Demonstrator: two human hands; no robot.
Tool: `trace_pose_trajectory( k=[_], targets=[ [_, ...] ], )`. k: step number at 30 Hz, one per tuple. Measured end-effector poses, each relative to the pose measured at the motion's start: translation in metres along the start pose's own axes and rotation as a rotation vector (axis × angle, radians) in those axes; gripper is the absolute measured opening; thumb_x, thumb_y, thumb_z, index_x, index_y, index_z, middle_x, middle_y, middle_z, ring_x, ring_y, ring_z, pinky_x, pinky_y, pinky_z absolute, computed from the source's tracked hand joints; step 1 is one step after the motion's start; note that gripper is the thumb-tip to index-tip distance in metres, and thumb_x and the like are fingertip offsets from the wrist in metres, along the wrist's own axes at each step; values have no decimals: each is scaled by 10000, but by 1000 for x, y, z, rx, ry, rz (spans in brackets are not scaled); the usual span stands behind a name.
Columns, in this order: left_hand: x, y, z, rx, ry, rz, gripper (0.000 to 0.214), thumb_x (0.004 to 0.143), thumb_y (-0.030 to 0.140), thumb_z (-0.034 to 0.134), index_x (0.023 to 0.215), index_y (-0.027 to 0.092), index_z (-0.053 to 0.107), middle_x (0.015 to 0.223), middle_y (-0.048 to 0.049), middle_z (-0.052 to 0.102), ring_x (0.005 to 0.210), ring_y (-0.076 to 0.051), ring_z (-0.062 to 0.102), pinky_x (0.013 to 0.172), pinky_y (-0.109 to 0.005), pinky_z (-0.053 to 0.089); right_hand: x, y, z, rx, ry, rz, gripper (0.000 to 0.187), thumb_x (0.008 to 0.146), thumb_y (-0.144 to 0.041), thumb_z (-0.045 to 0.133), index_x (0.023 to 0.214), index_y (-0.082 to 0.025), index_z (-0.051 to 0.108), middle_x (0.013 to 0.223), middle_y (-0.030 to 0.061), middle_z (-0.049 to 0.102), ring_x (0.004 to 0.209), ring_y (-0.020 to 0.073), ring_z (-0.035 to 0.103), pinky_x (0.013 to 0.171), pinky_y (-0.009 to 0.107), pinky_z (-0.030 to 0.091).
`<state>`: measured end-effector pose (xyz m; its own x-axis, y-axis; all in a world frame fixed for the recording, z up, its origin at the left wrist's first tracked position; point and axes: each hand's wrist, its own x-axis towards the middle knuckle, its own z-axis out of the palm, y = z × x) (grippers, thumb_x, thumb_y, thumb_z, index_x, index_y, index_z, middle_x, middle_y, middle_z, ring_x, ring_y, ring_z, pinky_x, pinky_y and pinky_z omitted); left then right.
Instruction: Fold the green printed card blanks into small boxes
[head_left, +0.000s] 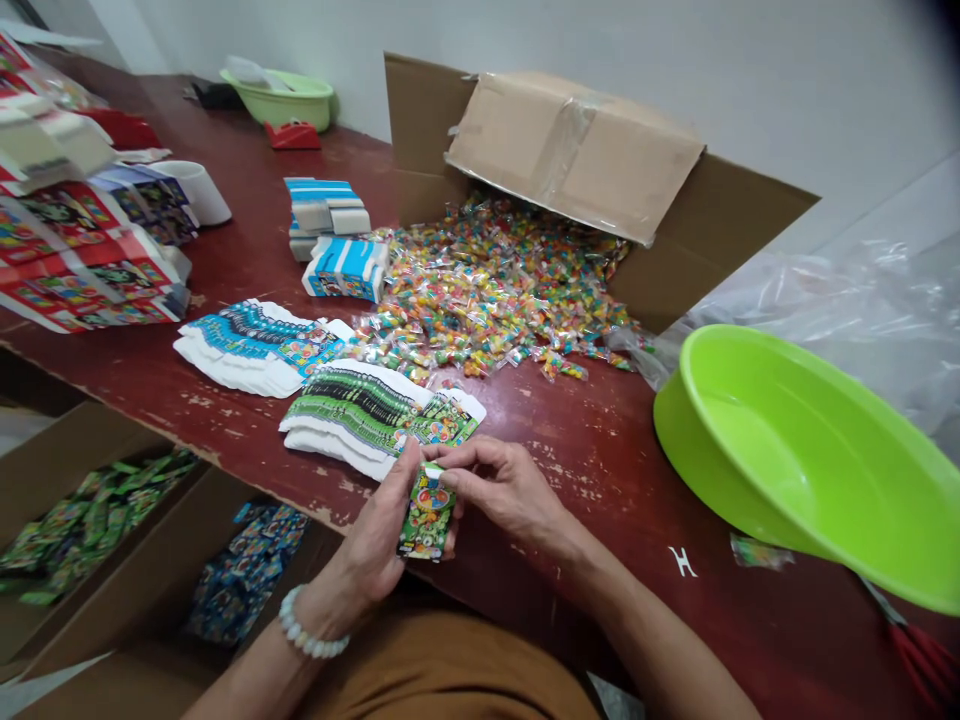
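Observation:
A small green printed candy box (pixel 429 515) is held upright near the table's front edge. My left hand (pixel 379 525) wraps around its side, the fingers behind it. At its top end, my right hand (pixel 510 495) pinches the white flap between thumb and fingers. Just beyond my hands lies a fanned row of flat green cartons (pixel 352 410), and behind it a fanned row of blue cartons (pixel 255 345). A big heap of small wrapped candies (pixel 480 290) spreads across the table further back.
A tipped cardboard box (pixel 577 150) stands behind the candies. At right sits a lime-green basin (pixel 757 450). Blue carton bundles (pixel 345 268) and red carton bundles (pixel 82 260) stand at left. Below the table edge, open boxes hold green packs (pixel 97 520) and blue packs (pixel 247 570).

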<state>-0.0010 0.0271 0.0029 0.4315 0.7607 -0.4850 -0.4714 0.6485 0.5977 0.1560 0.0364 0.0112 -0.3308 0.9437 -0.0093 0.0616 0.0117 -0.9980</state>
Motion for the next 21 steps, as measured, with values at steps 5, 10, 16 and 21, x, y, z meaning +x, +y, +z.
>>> trace_pose_trajectory(
  k=[5, 10, 16, 21],
  targets=[
    [-2, -3, 3, 68, 51, 92, 639, 911, 649, 461, 1312, 159, 547, 721, -41, 704, 465, -141, 602, 407, -215, 479, 9, -1, 5, 244, 2, 170, 238, 785, -389, 736, 774, -162, 668, 811, 33, 713, 466, 106, 604, 452, 258, 521],
    [-4, 1, 1, 49, 109, 11, 586, 882, 613, 546, 1181, 116, 631, 585, -30, 664, 401, -142, 569, 382, -227, 478, 5, 1, 3, 37, 39, -40, 163, 852, -340, 687, 826, -180, 707, 926, 55, 726, 702, 147, 674, 629, 292, 567],
    [-1, 7, 8, -72, 173, 46, 286, 849, 244, 632, 1121, 155, 635, 669, -2, 694, 459, -135, 628, 445, -220, 527, -5, 13, 10, -141, -42, -276, 146, 900, -291, 658, 1039, -248, 653, 1230, 61, 626, 1157, 177, 587, 993, 364, 475],
    [-43, 58, -30, 203, 296, 366, 372, 910, 361, 530, 1239, 191, 568, 655, 17, 684, 497, -145, 636, 468, -225, 529, 14, 29, -4, -302, 129, -129, 265, 905, -360, 623, 1123, -209, 620, 1088, 69, 619, 835, 154, 623, 763, 308, 520]
  ],
)
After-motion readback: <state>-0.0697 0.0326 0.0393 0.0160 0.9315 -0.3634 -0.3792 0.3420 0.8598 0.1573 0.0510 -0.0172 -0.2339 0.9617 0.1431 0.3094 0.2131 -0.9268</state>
